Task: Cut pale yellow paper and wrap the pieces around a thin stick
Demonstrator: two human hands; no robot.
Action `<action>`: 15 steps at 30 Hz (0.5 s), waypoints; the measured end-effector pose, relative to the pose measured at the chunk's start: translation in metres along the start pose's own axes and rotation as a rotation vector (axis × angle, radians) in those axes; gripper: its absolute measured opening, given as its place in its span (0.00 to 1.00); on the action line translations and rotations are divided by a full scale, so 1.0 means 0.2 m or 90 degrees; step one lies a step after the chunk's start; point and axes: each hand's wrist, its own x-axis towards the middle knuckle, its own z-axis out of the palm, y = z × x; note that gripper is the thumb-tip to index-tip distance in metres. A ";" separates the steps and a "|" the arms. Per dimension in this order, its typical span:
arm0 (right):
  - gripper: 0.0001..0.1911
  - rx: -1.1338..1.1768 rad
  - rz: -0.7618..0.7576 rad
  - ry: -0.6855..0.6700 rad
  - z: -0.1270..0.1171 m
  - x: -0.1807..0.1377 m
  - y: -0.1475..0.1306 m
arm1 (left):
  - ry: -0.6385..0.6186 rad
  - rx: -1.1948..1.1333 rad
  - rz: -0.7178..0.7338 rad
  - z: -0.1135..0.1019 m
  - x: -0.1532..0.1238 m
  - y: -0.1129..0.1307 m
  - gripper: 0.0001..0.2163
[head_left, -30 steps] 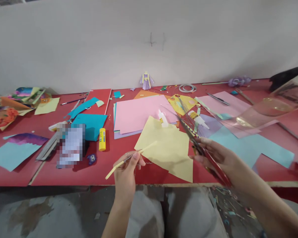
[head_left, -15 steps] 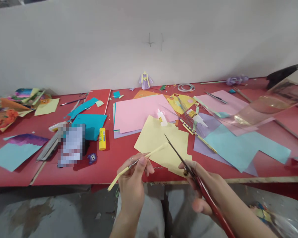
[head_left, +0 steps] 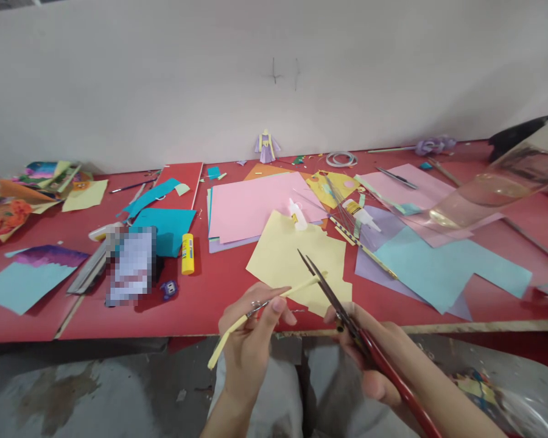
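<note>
My left hand (head_left: 251,328) pinches a narrow pale-yellow paper strip (head_left: 228,342), bent near its lower end. The strip's far end reaches up and right to the scissors' blades. My right hand (head_left: 365,340) grips scissors (head_left: 331,297) with dark blades and red handles; the blades are slightly apart, with the strip's tip at them. Whether the blades touch the paper I cannot tell. Below the blades lies a pale-yellow paper sheet (head_left: 278,249) with a cut edge. A small white glue bottle (head_left: 298,216) rests on that sheet.
Pink sheets (head_left: 251,207) lie behind the yellow one. A yellow glue stick (head_left: 187,254) and a blurred phone-like object (head_left: 132,267) are on the left. Light-blue paper (head_left: 438,267) lies right, near a clear bottle (head_left: 488,188). A small paper doll (head_left: 265,146) stands by the wall.
The scissors' blades have parted slightly, and their tips have moved a little left. My left hand has shifted slightly right, bringing the strip's end to the blades.
</note>
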 end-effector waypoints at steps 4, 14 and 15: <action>0.44 -0.013 0.011 0.001 -0.01 -0.01 0.01 | 0.003 0.004 -0.004 -0.01 0.00 0.01 0.07; 0.38 -0.086 0.030 0.027 -0.01 -0.01 -0.04 | -0.063 0.067 -0.009 -0.02 -0.01 -0.01 0.07; 0.36 -0.099 0.038 0.029 -0.01 0.00 -0.05 | -0.068 0.071 -0.006 -0.03 -0.01 -0.01 0.07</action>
